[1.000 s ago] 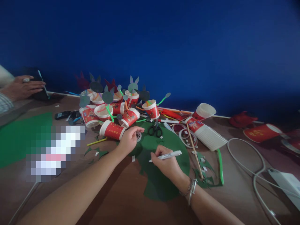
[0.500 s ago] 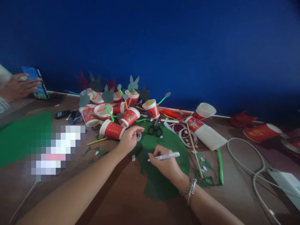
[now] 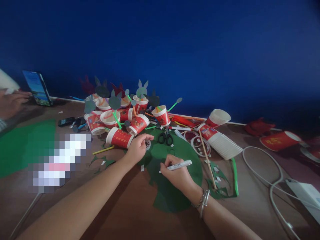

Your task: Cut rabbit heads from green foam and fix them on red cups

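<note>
My right hand [image 3: 176, 173] is closed round a white marker pen [image 3: 182, 164], whose tip points left, low over a dark green paper sheet [image 3: 187, 150]. At the left edge of that sheet is my left hand [image 3: 137, 146], its index finger stretched out. A small tape roll [image 3: 148, 144] shows beside its thumb; whether they touch I cannot tell. Black-handled scissors [image 3: 165, 138] lie on the sheet between and beyond my hands. Just behind my left hand, a red paper cup [image 3: 120, 137] is tipped on its side.
Several red cups with paper animal heads and straws [image 3: 115, 102] crowd the back. To the right are stacked cups [image 3: 226, 145], a wooden stick [image 3: 207, 160], green scraps [image 3: 220, 180] and a white cable [image 3: 275, 166]. A propped phone [image 3: 37, 88] and a co-worker's hand [image 3: 12, 101] are at left.
The co-worker's hand has drawn away from the phone screen toward the left. My right hand, with the marker pen, has shifted very slightly right. My left hand stays in place.
</note>
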A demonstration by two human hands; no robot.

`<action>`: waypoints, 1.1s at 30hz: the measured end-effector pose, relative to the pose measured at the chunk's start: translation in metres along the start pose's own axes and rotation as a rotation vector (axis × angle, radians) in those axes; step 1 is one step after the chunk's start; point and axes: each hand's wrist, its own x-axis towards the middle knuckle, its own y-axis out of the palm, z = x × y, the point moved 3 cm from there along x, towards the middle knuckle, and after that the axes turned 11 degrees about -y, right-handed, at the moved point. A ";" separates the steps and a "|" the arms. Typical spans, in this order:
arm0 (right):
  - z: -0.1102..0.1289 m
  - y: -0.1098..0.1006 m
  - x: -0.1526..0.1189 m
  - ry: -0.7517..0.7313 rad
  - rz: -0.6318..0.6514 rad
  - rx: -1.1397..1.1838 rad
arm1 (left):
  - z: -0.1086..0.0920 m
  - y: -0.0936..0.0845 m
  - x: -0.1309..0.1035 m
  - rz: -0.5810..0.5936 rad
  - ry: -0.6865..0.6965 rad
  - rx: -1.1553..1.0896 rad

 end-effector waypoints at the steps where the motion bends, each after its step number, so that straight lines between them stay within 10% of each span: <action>1: 0.000 0.000 0.000 0.000 -0.003 0.001 | 0.000 0.000 0.000 0.000 0.001 0.005; 33: 0.002 -0.001 0.001 -0.012 -0.006 -0.013 | -0.002 0.000 0.000 -0.013 0.028 -0.001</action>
